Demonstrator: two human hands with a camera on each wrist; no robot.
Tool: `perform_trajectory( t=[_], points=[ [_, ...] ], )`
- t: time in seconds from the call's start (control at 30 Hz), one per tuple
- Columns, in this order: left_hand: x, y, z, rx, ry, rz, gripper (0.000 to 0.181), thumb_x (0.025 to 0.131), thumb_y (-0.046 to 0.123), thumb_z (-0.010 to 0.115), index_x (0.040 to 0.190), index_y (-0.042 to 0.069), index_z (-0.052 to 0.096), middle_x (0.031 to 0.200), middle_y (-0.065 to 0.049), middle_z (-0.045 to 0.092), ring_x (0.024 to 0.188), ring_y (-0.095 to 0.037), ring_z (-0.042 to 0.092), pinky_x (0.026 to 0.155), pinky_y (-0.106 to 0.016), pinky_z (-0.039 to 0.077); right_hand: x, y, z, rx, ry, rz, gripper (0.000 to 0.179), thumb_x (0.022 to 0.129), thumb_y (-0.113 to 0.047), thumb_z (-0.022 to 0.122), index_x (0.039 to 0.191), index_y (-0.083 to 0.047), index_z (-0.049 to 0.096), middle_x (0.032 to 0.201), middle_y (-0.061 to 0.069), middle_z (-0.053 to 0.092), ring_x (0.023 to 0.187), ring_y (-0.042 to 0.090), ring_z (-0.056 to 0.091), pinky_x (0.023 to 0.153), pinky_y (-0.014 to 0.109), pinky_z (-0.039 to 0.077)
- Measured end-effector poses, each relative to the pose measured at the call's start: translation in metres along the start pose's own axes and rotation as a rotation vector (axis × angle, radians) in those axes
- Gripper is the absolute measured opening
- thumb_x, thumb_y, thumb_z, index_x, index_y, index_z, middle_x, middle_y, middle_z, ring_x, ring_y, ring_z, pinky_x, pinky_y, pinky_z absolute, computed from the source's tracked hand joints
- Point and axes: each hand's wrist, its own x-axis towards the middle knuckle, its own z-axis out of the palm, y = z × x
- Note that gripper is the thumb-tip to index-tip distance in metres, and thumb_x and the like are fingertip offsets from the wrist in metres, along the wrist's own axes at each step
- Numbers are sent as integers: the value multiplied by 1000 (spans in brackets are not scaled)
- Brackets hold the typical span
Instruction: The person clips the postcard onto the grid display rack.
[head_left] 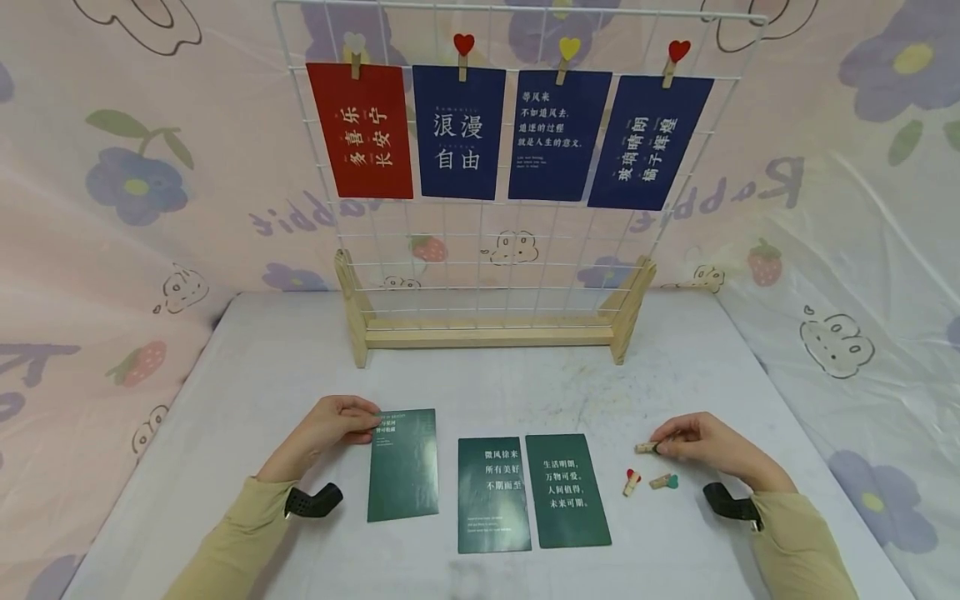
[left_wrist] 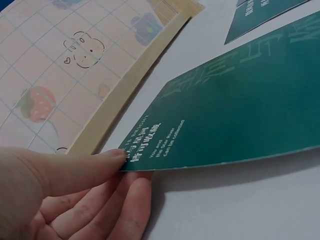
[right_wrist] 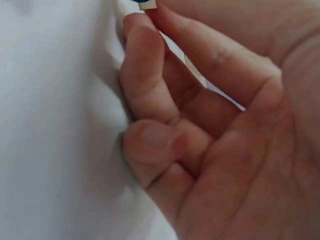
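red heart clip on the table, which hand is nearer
Right. The right hand is just right of and beyond the clip; the left hand, far left, grips a green card.

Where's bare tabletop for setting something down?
The white tabletop is bare between the wooden stand and the rightmost green card, and left of the left hand. It's crowded beside the right hand, with a loose red-heart clip and green-heart clip close by.

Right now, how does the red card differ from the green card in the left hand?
The red card hangs from the rack by a clip; the green card is pinched at a corner by the left hand. The red card carries large characters across its middle; the green card's white text is small, near its top. Both are rectangular, with white lettering.
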Motion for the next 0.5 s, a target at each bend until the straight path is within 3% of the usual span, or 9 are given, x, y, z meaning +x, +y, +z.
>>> perform_trajectory(
  t=[0.5],
  points=[
    [2, 5, 3, 0, 13, -9, 31, 87, 5, 69, 113, -10, 59, 89, -11, 71, 72, -14, 65, 67, -27, 57, 20, -14, -6, 59, -12, 28, 26, 92, -18, 65, 109, 2, 65, 93, 10, 67, 75, 15, 57, 60, 26, 46]
  ],
)
